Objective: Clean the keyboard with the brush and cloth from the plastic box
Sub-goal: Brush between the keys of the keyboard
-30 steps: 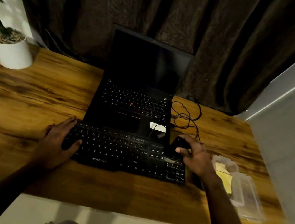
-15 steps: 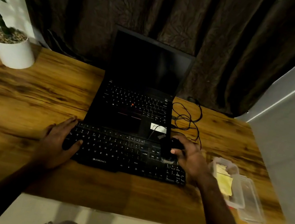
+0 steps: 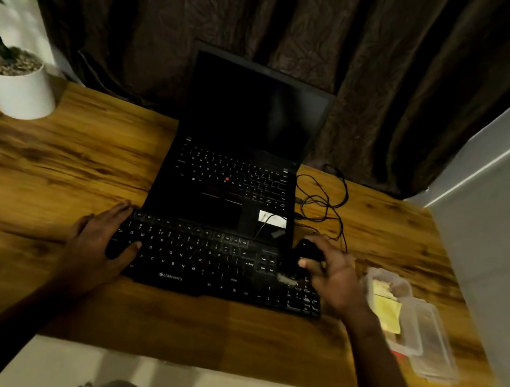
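Right hand [image 3: 337, 278], fingers clamped on the rounded black brush [image 3: 306, 252], may shove the flat black keyboard [image 3: 202, 259] if the straight-fingered left hand [image 3: 96, 244] slips

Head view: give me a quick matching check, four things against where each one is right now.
Things:
1. brush
2. yellow cloth
3. left hand
4. white plant pot

Places:
A. far left corner of the desk
B. inside the plastic box
C. gripped by the right hand over the right end of the keyboard
D. resting on the left end of the keyboard

Pairs: 1-C, 2-B, 3-D, 4-A.
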A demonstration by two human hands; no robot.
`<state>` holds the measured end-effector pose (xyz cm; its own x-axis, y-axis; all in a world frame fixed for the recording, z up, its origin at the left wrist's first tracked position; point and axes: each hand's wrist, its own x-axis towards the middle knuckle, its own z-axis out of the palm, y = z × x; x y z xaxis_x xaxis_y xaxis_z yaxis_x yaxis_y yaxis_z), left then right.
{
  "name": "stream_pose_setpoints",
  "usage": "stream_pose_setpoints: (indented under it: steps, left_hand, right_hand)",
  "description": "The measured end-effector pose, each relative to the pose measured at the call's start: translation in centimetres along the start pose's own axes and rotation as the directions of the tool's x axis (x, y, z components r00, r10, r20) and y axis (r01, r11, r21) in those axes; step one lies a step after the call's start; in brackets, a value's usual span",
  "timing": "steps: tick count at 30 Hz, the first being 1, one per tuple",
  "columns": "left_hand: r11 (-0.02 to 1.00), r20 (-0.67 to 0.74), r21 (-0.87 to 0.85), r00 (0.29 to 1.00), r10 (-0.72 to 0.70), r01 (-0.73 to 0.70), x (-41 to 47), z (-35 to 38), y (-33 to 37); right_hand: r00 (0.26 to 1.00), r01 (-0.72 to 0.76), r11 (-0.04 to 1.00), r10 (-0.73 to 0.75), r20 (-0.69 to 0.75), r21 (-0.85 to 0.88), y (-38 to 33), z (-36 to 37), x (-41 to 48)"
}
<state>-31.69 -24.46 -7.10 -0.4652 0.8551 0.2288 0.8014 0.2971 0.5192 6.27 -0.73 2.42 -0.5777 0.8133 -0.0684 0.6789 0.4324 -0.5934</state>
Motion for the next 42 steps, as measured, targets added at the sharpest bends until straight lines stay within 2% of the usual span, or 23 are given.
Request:
stream_pose_setpoints:
  steps: [3, 7, 11, 17, 22, 25, 28, 31, 35, 42]
  left_hand:
    - [1.000, 0.003, 0.005, 1.000, -0.002, 0.002, 0.0, 0.1, 0.0]
    - [1.000, -0.006, 0.013, 1.000, -0.002, 0.002, 0.1, 0.1, 0.0]
    - [1.000, -0.013, 0.014, 1.000, -0.008, 0.008, 0.1, 0.2, 0.0]
    - [1.000, -0.011, 0.013, 1.000, -0.011, 0.012, -0.1, 0.0, 0.2]
    - [0.999, -0.010, -0.032, 1.000, -0.006, 0.005, -0.1, -0.2, 0.6]
    - [1.000, -0.009, -0.030, 1.000, 0.004, -0.004, -0.2, -0.1, 0.3]
    - [1.000, -0.010, -0.020, 1.000, 0.011, -0.011, -0.2, 0.0, 0.1]
    - [1.000, -0.002, -0.017, 1.000, 0.008, -0.008, -0.1, -0.1, 0.2]
    - [1.000, 0.003, -0.008, 1.000, 0.004, -0.004, -0.1, -0.1, 0.3]
    - [1.000, -0.028, 0.003, 1.000, -0.007, 0.008, -0.1, 0.1, 0.4]
  right_hand:
    - [1.000, 0.006, 1.000, -0.006, 0.015, 0.019, -0.4, 0.3, 0.0]
    - [0.998, -0.063, 0.995, 0.060, -0.036, -0.074, 3.5, -2.2, -0.6]
    - [0.998, -0.048, 0.989, 0.044, -0.034, -0.141, 4.8, -2.7, -0.9]
    - [0.999, -0.009, 0.999, 0.011, 0.050, -0.038, -0.8, 0.0, -0.7]
    - [0.999, -0.051, 0.995, 0.050, -0.020, -0.085, 2.5, -2.4, -1.3]
    - [0.999, -0.049, 0.991, 0.050, 0.001, -0.126, 5.1, -3.4, -1.5]
    - [0.998, -0.061, 0.992, 0.059, -0.021, -0.112, 3.2, -2.5, -1.4]
    - [1.000, -0.019, 0.999, 0.019, 0.017, -0.033, 0.6, -0.5, -1.0]
    - [1.000, -0.003, 1.000, 0.002, 0.031, 0.024, 0.5, -0.7, -0.6]
    - [0.999, -0.037, 0.996, 0.035, -0.023, -0.083, 3.7, -3.8, -2.3]
